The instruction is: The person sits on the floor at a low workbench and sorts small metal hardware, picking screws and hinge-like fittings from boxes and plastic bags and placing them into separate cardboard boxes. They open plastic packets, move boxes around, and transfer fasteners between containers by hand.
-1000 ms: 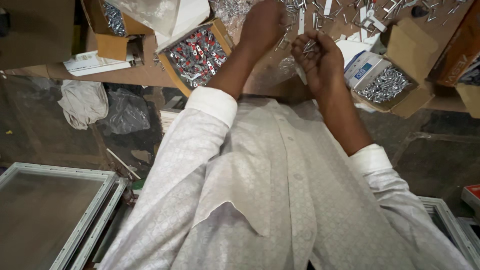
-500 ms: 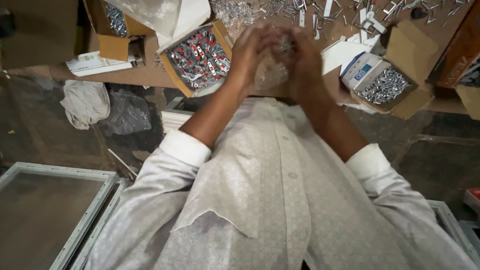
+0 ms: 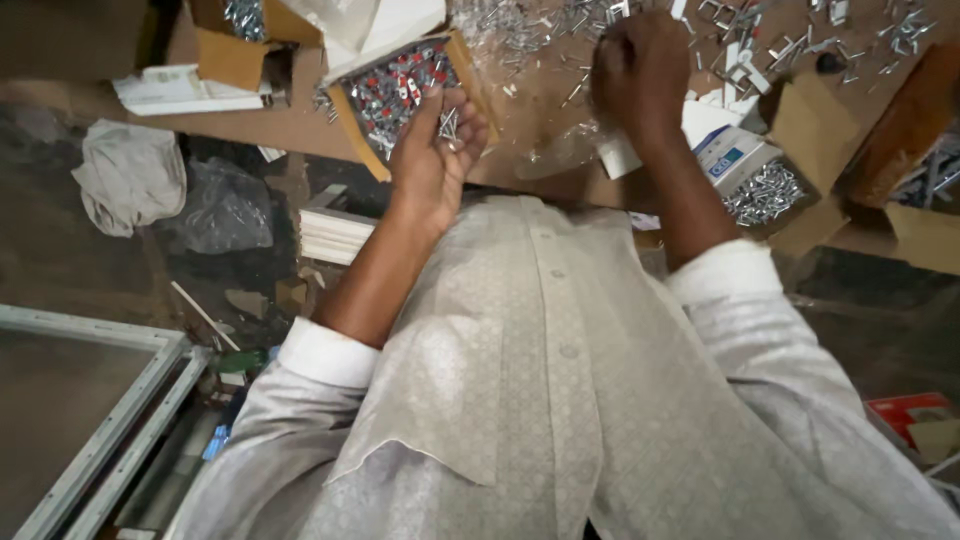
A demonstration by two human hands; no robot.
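left hand, palm up and fingers loosely curled, cups small metal screws just beside the open cardboard box on the bench; right hand grip closed, contents hidden.

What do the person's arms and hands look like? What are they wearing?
Both arms wear long, loose sleeves of pale cream cloth with a small woven pattern. The left sleeve and the right sleeve each end in a plain white cuff pushed up the forearm. The left hand and the right hand are bare: no gloves, and no rings or watch that I can see.
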